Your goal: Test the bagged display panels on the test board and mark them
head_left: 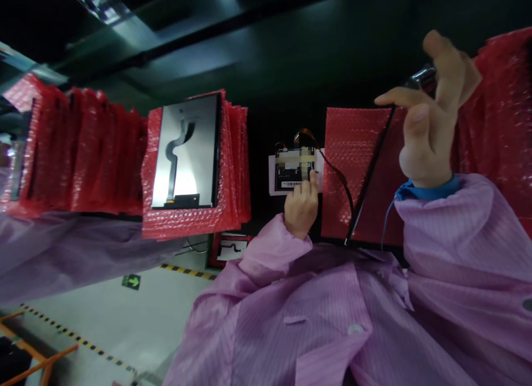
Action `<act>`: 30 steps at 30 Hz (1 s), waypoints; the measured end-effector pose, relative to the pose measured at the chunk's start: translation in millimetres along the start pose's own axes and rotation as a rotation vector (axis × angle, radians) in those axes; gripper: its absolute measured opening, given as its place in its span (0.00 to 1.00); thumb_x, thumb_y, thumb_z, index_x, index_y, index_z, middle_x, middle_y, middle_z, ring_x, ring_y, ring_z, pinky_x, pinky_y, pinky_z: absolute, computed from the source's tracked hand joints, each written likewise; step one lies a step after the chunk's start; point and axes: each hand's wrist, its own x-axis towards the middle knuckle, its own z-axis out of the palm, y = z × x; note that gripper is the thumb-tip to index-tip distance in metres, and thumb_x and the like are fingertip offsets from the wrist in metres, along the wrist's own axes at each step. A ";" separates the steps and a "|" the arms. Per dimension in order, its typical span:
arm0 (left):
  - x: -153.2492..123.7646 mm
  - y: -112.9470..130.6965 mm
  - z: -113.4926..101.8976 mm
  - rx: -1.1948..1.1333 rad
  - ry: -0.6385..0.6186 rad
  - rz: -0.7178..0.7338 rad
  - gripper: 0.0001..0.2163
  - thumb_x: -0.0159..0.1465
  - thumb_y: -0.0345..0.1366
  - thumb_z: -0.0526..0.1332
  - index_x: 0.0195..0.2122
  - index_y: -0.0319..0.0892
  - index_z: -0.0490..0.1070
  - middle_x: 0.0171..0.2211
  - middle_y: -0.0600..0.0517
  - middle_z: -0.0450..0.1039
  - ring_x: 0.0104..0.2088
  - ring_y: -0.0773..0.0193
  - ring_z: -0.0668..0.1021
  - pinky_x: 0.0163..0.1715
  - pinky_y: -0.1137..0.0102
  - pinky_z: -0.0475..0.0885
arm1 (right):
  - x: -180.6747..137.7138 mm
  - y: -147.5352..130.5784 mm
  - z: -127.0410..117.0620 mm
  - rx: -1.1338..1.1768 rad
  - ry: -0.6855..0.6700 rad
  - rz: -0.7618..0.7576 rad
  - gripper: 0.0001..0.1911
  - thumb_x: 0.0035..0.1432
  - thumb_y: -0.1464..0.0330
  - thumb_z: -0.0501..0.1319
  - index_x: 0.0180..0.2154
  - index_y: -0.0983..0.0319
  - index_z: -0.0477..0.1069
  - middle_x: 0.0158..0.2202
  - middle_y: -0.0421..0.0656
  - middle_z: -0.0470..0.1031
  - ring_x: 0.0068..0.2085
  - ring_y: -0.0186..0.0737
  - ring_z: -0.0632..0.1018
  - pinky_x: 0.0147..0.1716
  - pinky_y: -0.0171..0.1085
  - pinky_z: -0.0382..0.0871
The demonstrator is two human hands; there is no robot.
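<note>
My left hand (301, 209) rests at the lower edge of a small black circuit unit (286, 172) with yellowish tape and a barcode label. Its index finger is stretched out onto the unit, the others are partly bent, and I see nothing held. A brown-black flex cable (332, 165) runs from the unit to the right, towards a thin dark panel (369, 178) that looks tilted, its long edge showing. Raised at the upper right, my right hand (436, 108) has its fingers spread, near the panel's top end. Behind those fingers a shiny object (421, 77) is partly hidden.
A display panel (193, 153) with a grey flex cable lies on stacked red bubble bags (233, 169) at left centre. More red bags (95, 153) stand farther left; others (499, 114) are at far right. Another person's sleeve (83, 253) reaches in at left.
</note>
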 end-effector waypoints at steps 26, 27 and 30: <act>4.4 -17.1 11.2 -0.530 0.172 0.485 0.20 0.75 0.38 0.51 0.64 0.35 0.64 0.60 0.38 0.73 0.63 0.52 0.74 0.66 0.51 0.65 | -6.3 -44.2 -105.2 -0.013 -0.155 0.639 0.20 0.62 0.64 0.66 0.55 0.49 0.68 0.25 0.36 0.51 0.22 0.32 0.58 0.23 0.35 0.51; 4.6 -17.0 11.3 -0.550 0.180 0.472 0.20 0.75 0.37 0.50 0.65 0.35 0.63 0.60 0.39 0.73 0.63 0.53 0.74 0.67 0.52 0.65 | -6.5 -37.7 -97.6 0.050 -0.156 0.641 0.20 0.61 0.68 0.65 0.54 0.50 0.68 0.25 0.36 0.51 0.23 0.32 0.57 0.23 0.35 0.50; 5.8 -17.3 11.1 -0.637 0.220 0.411 0.22 0.75 0.32 0.45 0.69 0.36 0.53 0.59 0.39 0.74 0.62 0.57 0.74 0.66 0.55 0.67 | -10.6 -11.7 -70.5 0.234 -0.218 0.700 0.22 0.59 0.72 0.63 0.54 0.50 0.66 0.23 0.35 0.52 0.22 0.33 0.57 0.23 0.35 0.49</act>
